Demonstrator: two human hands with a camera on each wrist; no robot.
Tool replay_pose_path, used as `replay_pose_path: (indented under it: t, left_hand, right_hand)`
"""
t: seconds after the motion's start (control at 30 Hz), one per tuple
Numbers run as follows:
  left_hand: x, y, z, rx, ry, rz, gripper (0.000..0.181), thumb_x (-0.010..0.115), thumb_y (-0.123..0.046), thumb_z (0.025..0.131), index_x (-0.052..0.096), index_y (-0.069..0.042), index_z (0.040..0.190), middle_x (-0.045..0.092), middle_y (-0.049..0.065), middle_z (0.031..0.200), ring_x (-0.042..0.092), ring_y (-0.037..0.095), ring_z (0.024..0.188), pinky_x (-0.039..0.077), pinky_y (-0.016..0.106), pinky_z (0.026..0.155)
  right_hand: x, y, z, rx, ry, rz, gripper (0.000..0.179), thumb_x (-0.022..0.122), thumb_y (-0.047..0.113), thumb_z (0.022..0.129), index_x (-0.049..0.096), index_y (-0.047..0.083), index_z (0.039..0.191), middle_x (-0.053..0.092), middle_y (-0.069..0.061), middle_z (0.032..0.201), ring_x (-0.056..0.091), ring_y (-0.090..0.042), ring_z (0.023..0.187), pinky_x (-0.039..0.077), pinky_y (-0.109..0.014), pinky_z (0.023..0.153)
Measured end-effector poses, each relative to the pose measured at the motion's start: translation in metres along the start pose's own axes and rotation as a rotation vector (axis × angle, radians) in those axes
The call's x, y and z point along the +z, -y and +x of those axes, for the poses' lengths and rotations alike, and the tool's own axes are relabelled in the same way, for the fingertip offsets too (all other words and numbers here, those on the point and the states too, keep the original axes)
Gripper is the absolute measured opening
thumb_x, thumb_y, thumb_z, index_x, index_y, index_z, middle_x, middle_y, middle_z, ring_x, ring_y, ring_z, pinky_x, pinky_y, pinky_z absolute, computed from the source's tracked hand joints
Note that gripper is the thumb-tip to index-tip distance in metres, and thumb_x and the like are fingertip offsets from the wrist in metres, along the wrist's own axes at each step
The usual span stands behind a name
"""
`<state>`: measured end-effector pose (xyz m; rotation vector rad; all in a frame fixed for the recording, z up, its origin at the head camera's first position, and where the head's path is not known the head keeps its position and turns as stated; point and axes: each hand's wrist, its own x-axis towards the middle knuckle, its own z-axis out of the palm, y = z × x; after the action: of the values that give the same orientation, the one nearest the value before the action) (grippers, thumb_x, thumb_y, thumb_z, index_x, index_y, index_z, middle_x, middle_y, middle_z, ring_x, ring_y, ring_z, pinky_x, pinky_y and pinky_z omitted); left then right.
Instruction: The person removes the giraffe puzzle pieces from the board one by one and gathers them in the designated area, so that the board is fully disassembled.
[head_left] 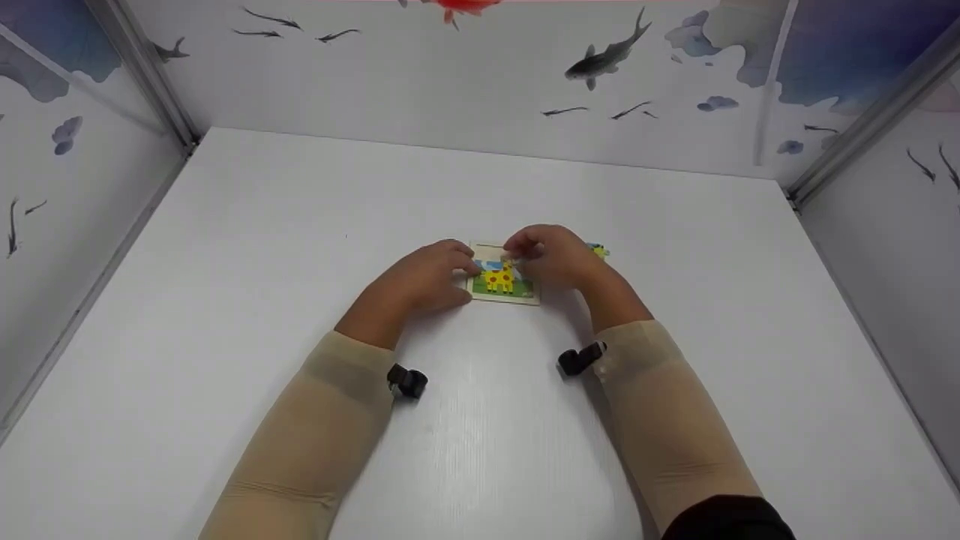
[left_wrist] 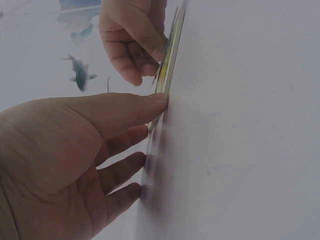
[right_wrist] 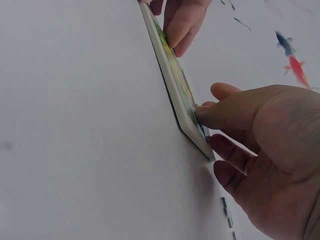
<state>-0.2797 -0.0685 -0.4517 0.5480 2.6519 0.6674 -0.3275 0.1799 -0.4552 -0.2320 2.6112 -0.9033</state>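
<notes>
A small wooden jigsaw puzzle board (head_left: 504,301) with a yellow spotted giraffe picture (head_left: 498,279) lies on the table between both hands. My left hand (head_left: 431,277) holds its left side, the thumb at the near left corner and the fingertips along the far left part. In the left wrist view that thumb rests against the board's edge. My right hand (head_left: 559,259) is over the board's right part with curled fingers. In the right wrist view its thumb and fingers pinch a puzzle piece (right_wrist: 204,131) at the picture's surface; the hand mostly hides this piece.
Loose puzzle pieces (head_left: 598,250) lie just right of my right hand, partly hidden behind it. The white table (head_left: 465,420) is bounded by panels printed with fish (head_left: 607,60) at the back and sides. A small black camera sits on each wrist.
</notes>
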Motion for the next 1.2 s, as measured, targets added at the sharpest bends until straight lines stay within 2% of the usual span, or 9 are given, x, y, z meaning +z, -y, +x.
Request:
replay_pose_path:
  t: [0.23, 0.4, 0.53, 0.63, 0.77, 0.87, 1.07, 1.2]
  left_hand:
    - [-0.001, -0.001, -0.001, -0.010, 0.007, 0.002, 0.049, 0.073, -0.025, 0.100, 0.066, -0.022, 0.148, 0.047, 0.000, 0.166, 0.039, 0.025, 0.160, 0.032, 0.045, 0.133]
    - [-0.001, -0.002, -0.001, -0.009, 0.017, 0.013, 0.051, 0.073, -0.026, 0.100, 0.065, -0.022, 0.150, 0.046, 0.000, 0.166, 0.039, 0.024, 0.160, 0.031, 0.045, 0.134]
    - [-0.001, -0.002, 0.000, -0.006, 0.020, 0.019, 0.051, 0.073, -0.026, 0.100, 0.064, -0.022, 0.150, 0.046, 0.001, 0.167, 0.038, 0.025, 0.160, 0.031, 0.045, 0.134]
    - [-0.001, -0.001, 0.001, 0.005, 0.019, 0.025, 0.050, 0.072, -0.025, 0.100, 0.065, -0.021, 0.150, 0.046, 0.001, 0.167, 0.038, 0.025, 0.160, 0.032, 0.045, 0.133]
    - [-0.001, -0.001, 0.000, 0.009, 0.016, 0.016, 0.049, 0.072, -0.023, 0.100, 0.065, -0.020, 0.149, 0.047, 0.001, 0.166, 0.038, 0.025, 0.160, 0.032, 0.045, 0.133]
    - [-0.001, -0.001, -0.001, 0.001, 0.013, 0.005, 0.049, 0.072, -0.023, 0.100, 0.066, -0.020, 0.148, 0.047, 0.001, 0.166, 0.038, 0.025, 0.161, 0.032, 0.045, 0.133]
    - [0.000, 0.000, -0.001, 0.019, -0.002, 0.008, 0.046, 0.073, -0.023, 0.099, 0.068, -0.019, 0.146, 0.049, 0.000, 0.164, 0.041, 0.025, 0.159, 0.033, 0.043, 0.133]
    - [-0.001, -0.002, -0.002, 0.002, 0.001, 0.000, 0.048, 0.073, -0.023, 0.100, 0.067, -0.020, 0.147, 0.048, -0.001, 0.165, 0.040, 0.025, 0.159, 0.032, 0.044, 0.133]
  right_hand:
    - [-0.001, 0.002, -0.001, 0.045, -0.025, 0.017, 0.036, 0.075, 0.014, 0.097, 0.072, 0.034, 0.126, 0.066, 0.004, 0.131, 0.057, -0.023, 0.128, 0.047, -0.049, 0.122]
    - [-0.004, 0.000, -0.001, 0.015, -0.070, 0.062, 0.032, 0.073, 0.012, 0.100, 0.073, 0.031, 0.125, 0.067, 0.002, 0.131, 0.059, -0.023, 0.127, 0.050, -0.047, 0.118]
    - [-0.012, -0.006, -0.002, -0.027, -0.128, 0.152, 0.027, 0.069, 0.011, 0.103, 0.075, 0.024, 0.125, 0.071, 0.000, 0.128, 0.063, -0.024, 0.122, 0.056, -0.042, 0.110]
    - [-0.023, -0.013, -0.005, -0.015, -0.180, 0.259, 0.026, 0.072, 0.013, 0.102, 0.073, 0.021, 0.127, 0.072, -0.001, 0.125, 0.064, -0.024, 0.118, 0.059, -0.038, 0.104]
    - [-0.043, -0.026, -0.011, 0.016, -0.252, 0.387, 0.030, 0.076, 0.014, 0.100, 0.071, 0.018, 0.130, 0.073, -0.003, 0.122, 0.067, -0.023, 0.114, 0.061, -0.036, 0.101]
    - [-0.057, -0.041, -0.017, 0.032, -0.286, 0.425, 0.026, 0.075, 0.013, 0.101, 0.072, 0.018, 0.127, 0.072, -0.004, 0.122, 0.068, -0.022, 0.114, 0.061, -0.035, 0.100]
    - [-0.081, -0.075, -0.031, 0.084, -0.320, 0.437, 0.031, 0.076, 0.021, 0.101, 0.070, 0.015, 0.131, 0.070, -0.001, 0.123, 0.069, -0.019, 0.113, 0.059, -0.029, 0.095]
    - [-0.091, -0.093, -0.036, 0.133, -0.343, 0.431, 0.035, 0.075, 0.021, 0.102, 0.068, 0.014, 0.135, 0.071, -0.002, 0.125, 0.068, -0.019, 0.113, 0.059, -0.025, 0.095]
